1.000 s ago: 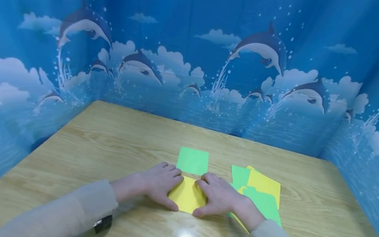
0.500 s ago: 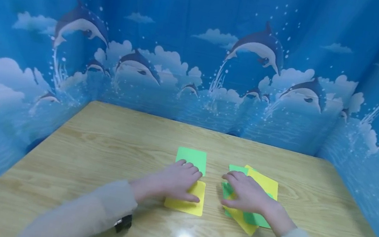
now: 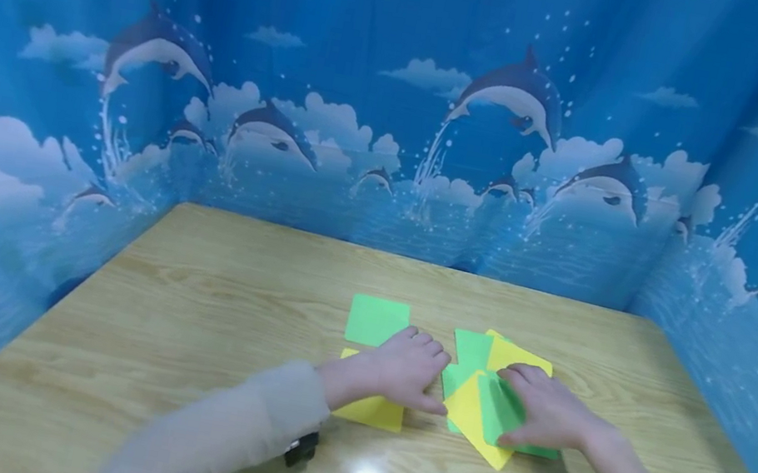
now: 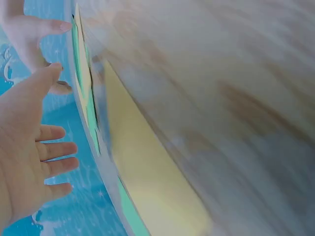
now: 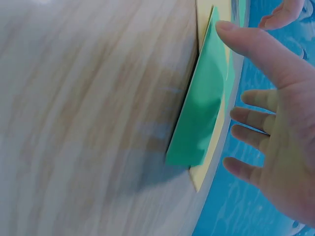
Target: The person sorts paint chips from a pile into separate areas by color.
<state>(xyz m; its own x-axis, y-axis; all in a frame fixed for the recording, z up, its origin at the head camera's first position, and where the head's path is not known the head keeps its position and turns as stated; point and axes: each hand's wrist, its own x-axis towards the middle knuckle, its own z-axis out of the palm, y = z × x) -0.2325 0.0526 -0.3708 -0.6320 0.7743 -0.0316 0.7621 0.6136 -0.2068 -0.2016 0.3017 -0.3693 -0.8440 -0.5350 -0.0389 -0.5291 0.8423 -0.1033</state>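
A yellow paper square [image 3: 372,413] lies on the table in front of a green paper square [image 3: 371,321]. My left hand [image 3: 407,370] hovers over the yellow square's right part, hiding some of it, its fingers extended toward the pile on the right. That pile overlaps loosely, with a green sheet [image 3: 495,409] on top, a yellow sheet [image 3: 465,412] slanting under it and another yellow sheet [image 3: 516,355] behind. My right hand [image 3: 549,414] reaches over the top green sheet, fingers spread; in the right wrist view the thumb tip is right at the edge of this green sheet [image 5: 202,103].
The wooden table [image 3: 249,281] carries the sheets near its middle. Behind it and at both sides hangs a blue dolphin-print curtain [image 3: 353,37]. A bright light reflection shows on the table's front part.
Both hands have left the yellow square they were holding at its sides and moved right, the right hand to the pile, the left hand trailing. The top green sheet has shifted in the pile.
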